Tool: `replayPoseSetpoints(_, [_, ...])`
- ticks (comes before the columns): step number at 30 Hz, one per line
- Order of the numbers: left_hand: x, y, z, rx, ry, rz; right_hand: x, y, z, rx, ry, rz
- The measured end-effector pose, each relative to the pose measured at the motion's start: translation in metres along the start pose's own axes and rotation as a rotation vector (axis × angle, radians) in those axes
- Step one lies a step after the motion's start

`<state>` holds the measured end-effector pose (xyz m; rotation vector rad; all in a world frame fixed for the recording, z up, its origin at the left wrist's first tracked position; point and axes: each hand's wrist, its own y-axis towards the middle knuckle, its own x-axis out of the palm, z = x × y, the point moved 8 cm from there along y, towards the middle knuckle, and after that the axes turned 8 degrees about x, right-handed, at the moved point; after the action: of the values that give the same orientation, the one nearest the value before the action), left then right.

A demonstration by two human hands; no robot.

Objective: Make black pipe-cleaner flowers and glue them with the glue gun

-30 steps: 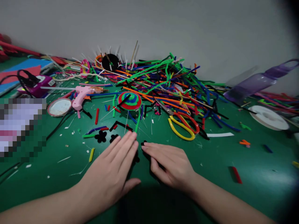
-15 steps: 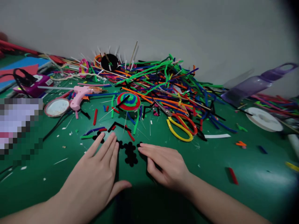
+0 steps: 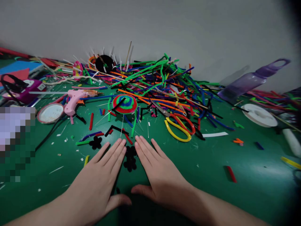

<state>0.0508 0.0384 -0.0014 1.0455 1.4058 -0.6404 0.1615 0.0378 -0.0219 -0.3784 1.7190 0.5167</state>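
Observation:
Both hands lie palm down on the green table, fingers stretched out. My left hand (image 3: 101,175) is left of a small cluster of black flower-shaped pieces (image 3: 130,158), its fingertips close to their edge. On the other side, my right hand (image 3: 156,171) has its fingertips beside the same pieces. Whatever lies under the palms is hidden. One more black flower (image 3: 95,142) sits apart, just beyond my left fingers. Above the fingertips rests a red, green and blue coiled disc (image 3: 124,104) with pipe-cleaner pieces around it.
A heap of pipe cleaners (image 3: 152,78) spreads along the wall. A pink glue gun (image 3: 74,100) stands left beside a white lid (image 3: 50,113). Yellow-and-orange scissors (image 3: 178,130), a white spool (image 3: 260,115) and a purple bottle (image 3: 244,82) are to the right.
My right hand has gone from fingers bent at a black piece to lying flat, nearer my left hand. My left hand has shifted slightly right relative to the table, uncovering the separate flower.

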Motion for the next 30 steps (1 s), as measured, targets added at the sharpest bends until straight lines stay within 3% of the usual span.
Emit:
replayPoseSetpoints(8, [-0.002, 0.004, 0.005, -0.006, 0.027, 0.073, -0.003, 0.004, 0.002, -0.016, -0.028, 0.014])
replayPoseSetpoints(11, [-0.003, 0.006, 0.006, -0.017, 0.021, 0.091, -0.009, 0.005, 0.007, 0.044, -0.063, 0.103])
replayPoseSetpoints(14, [-0.003, 0.005, -0.003, -0.061, 0.029, 0.109, -0.014, 0.003, 0.001, -0.021, -0.04, 0.157])
replayPoseSetpoints(17, [-0.001, 0.003, -0.023, -0.157, 0.065, 0.132, -0.011, -0.001, -0.01, -0.144, 0.038, 0.077])
replayPoseSetpoints(21, [0.006, 0.002, -0.041, -0.211, 0.047, 0.117, -0.005, -0.004, -0.015, -0.177, 0.139, -0.034])
replayPoseSetpoints(25, [0.016, 0.004, -0.04, -0.153, -0.002, 0.046, 0.001, -0.004, -0.013, -0.167, 0.189, -0.111])
replayPoseSetpoints(30, [0.024, 0.003, -0.038, -0.123, -0.077, -0.018, 0.0, -0.003, -0.013, -0.181, 0.187, -0.103])
